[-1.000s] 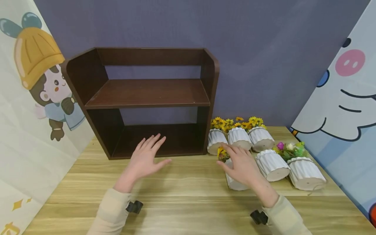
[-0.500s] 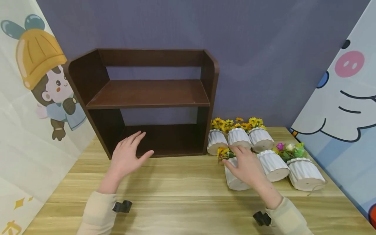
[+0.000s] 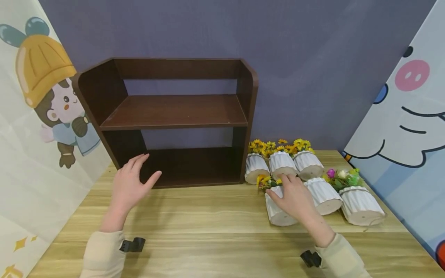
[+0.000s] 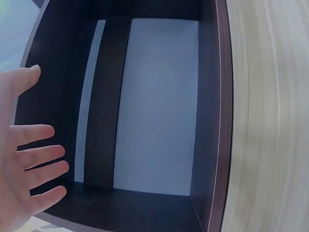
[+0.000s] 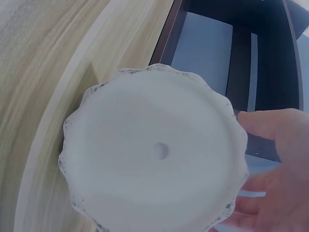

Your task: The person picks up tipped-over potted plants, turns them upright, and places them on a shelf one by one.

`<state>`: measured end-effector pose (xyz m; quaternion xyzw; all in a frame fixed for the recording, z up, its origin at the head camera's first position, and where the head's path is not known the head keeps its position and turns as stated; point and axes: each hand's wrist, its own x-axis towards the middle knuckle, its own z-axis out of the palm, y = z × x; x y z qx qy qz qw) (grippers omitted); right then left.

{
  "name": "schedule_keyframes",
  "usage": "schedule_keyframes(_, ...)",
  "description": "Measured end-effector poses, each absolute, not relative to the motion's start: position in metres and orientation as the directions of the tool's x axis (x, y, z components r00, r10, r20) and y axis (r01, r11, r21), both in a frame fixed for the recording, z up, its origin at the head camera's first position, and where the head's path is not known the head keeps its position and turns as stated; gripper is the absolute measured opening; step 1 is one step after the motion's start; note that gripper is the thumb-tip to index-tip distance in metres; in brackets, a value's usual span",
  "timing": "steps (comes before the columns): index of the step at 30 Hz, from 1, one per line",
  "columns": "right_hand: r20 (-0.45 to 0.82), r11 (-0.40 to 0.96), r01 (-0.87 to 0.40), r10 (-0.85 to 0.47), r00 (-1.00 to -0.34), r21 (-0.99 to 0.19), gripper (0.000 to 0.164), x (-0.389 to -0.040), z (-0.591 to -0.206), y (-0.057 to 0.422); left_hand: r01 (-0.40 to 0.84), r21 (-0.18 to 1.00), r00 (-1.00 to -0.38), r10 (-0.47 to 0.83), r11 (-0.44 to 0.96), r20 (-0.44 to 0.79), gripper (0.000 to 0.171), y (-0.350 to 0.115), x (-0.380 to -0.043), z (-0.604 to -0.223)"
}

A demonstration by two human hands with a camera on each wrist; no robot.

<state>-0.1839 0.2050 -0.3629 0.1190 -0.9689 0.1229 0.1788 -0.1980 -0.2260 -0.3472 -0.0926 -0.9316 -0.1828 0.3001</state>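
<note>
My left hand is in the air in front of the lower left of a dark brown two-tier shelf, fingers spread and holding nothing. In the left wrist view, that hand shows beside the shelf's frame. My right hand is over a white fluted flower pot that lies tipped on its side, its flat base towards me. Yellow artificial flowers poke out past the thumb. In the right wrist view the pot's round base hides part of the fingers; whether they touch it is unclear.
Three white pots with yellow flowers lie along the shelf's right side. Two more white pots lie to the right, with pink and white flowers near them. Printed walls flank the wooden table.
My left hand has moved left, away from the middle of the shelf. The right hand has shifted slightly right over the front pot, fingers drawn in a little. The pots have stayed put.
</note>
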Motion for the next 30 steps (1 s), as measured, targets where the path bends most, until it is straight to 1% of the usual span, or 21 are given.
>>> schedule_keyframes(7,0.287,0.955,-0.206,-0.139,-0.948,-0.215,0.068,-0.184,-0.364,0.206,0.272,0.339,-0.744,-0.026,0.901,0.667,0.057,-0.236,-0.199,-0.344)
schedule_keyframes(10,0.268,0.956,-0.189,-0.125,-0.955,-0.226,0.071,-0.185,-0.365,0.207,0.271,0.362,-0.720,-0.062,0.892,0.692,0.055,-0.242,-0.201,-0.342)
schedule_keyframes(18,0.240,0.951,-0.160,-0.096,-0.966,-0.264,0.075,-0.189,-0.370,0.209,0.233,0.423,-0.702,-0.149,0.876,0.696,0.049,-0.252,-0.204,-0.341)
schedule_keyframes(23,0.194,0.952,-0.135,-0.083,-0.978,-0.275,0.079,-0.190,-0.370,0.208,0.214,0.478,-0.651,-0.241,0.852,0.720,0.042,-0.257,-0.207,-0.338)
schedule_keyframes(27,0.152,0.952,-0.114,-0.072,-0.986,-0.284,0.081,-0.191,-0.370,0.208,0.174,0.532,-0.607,-0.335,0.829,0.721,0.038,-0.261,-0.209,-0.333)
schedule_keyframes(30,0.103,0.953,-0.085,-0.057,-0.993,-0.290,0.086,-0.193,-0.371,0.209,0.150,0.568,-0.567,-0.400,0.809,0.720,0.036,-0.263,-0.211,-0.330)
